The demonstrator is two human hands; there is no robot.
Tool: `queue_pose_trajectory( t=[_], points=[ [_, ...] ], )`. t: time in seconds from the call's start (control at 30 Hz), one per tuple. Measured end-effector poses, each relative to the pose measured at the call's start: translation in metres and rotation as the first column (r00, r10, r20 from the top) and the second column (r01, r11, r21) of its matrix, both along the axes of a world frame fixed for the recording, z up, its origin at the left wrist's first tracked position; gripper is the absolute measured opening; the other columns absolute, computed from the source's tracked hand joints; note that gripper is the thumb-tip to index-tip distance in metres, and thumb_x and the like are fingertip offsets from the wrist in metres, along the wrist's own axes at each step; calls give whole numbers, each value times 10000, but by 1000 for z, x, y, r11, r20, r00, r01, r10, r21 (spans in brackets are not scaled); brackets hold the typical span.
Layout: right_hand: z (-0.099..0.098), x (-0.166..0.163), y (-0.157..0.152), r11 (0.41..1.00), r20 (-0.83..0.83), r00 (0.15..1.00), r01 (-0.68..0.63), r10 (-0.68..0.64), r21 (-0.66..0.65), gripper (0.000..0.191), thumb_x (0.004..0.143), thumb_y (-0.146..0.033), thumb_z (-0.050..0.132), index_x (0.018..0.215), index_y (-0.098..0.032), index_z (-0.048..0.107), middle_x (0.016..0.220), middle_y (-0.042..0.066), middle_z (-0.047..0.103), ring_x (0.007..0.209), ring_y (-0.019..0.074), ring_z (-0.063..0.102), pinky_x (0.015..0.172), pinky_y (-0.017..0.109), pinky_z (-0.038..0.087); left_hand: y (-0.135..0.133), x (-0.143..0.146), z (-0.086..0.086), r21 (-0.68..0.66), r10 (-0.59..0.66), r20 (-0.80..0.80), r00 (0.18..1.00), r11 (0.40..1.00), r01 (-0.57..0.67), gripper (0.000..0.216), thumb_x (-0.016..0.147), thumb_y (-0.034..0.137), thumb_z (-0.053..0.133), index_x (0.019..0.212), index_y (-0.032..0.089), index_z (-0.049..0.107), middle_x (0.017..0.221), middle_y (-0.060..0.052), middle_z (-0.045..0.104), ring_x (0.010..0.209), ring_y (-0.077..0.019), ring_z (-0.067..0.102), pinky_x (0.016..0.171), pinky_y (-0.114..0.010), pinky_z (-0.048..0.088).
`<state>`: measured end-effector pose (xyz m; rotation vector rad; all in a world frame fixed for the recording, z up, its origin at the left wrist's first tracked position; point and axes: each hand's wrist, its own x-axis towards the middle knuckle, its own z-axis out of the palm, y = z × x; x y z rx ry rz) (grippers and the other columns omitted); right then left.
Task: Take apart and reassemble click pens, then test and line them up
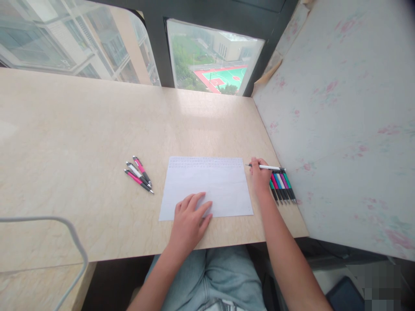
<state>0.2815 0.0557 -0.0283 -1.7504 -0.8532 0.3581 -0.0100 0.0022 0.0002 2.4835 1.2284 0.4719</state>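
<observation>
A white sheet of paper [223,190] lies on the stone-look counter, with a few lines of small handwriting along its top. My left hand [192,211] rests on the lower left part of the sheet, fingers spread. Just beyond the sheet's right edge, my right hand [260,175] grips a white pen [272,167], held nearly level with its tip pointing left. Beneath and beside that hand, several coloured pens [283,186] with black grips lie in a row. To the left of the sheet are two pink pens and a silver one [138,173] in a loose group.
A floral-papered wall [340,129] closes off the right side of the counter [81,142]. Dark-framed windows [214,56] stand at the back. A grey cable [73,233] loops over the front left corner. The counter's front edge runs above my lap.
</observation>
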Motion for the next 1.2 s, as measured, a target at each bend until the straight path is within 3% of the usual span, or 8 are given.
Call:
queue_pose_trajectory(
  t=[0.2,0.3,0.37,0.47,0.7,0.8,1.03,1.2],
  points=[
    [10,-6,-9,990,-314,949,61,-19,127,437,853,-591,535,727,-176,585,639,-14,531,559,103,489,501,214,361,-1,0,-1,4,5,9,1000,1000,-5,270,906,288,576,1161,299,666,1399,-69,558,1235,-314,488,964,-484,413],
    [19,-19,-31,991,-369,927,-9,58,135,409,804,-523,668,1047,-197,622,596,-69,493,509,87,442,478,193,351,-1,1,-1,-3,2,11,1000,1000,-2,274,911,289,570,1168,295,665,1396,-71,559,1239,-311,484,967,-484,414],
    [24,-31,-50,994,-396,913,-76,100,77,631,780,-491,719,1313,-229,505,590,-87,495,497,93,445,454,186,351,-1,1,-1,-3,0,13,1000,1000,0,274,912,287,567,1168,292,666,1393,-75,560,1239,-312,482,967,-485,414],
    [29,-48,-74,993,-426,900,-114,93,-24,836,770,-463,740,1464,-251,327,614,-79,545,505,102,467,433,177,352,-1,1,0,5,0,18,1000,1000,0,273,907,285,573,1162,290,671,1381,-79,567,1225,-316,491,961,-490,418],
    [31,-68,-98,992,-364,931,-77,35,-101,970,776,-458,718,1531,-218,159,626,-72,557,546,136,529,450,201,406,0,1,-1,5,-5,17,1000,1000,5,275,910,288,569,1168,292,666,1390,-75,558,1239,-316,480,973,-492,412],
    [31,-67,-99,990,-305,951,-78,39,-117,937,787,-452,704,1524,-190,186,629,-58,567,556,160,565,483,238,451,-1,1,-2,12,-4,22,1000,1000,4,271,908,290,572,1162,292,668,1386,-76,561,1234,-314,482,972,-487,412],
    [29,-66,-105,988,-185,981,-77,51,-136,663,863,-465,610,1432,-210,382,579,-61,554,515,152,547,526,260,453,-1,1,-1,13,-6,13,1000,1000,5,274,910,285,569,1167,291,663,1392,-76,555,1242,-310,479,975,-485,408],
    [29,-52,-109,940,-53,992,-124,112,-319,824,860,-477,577,1531,-139,238,553,-56,530,502,186,530,522,287,421,0,0,-2,17,-4,16,1000,1000,3,272,906,284,574,1163,291,663,1385,-75,561,1234,-313,483,969,-486,413]
  ],
)
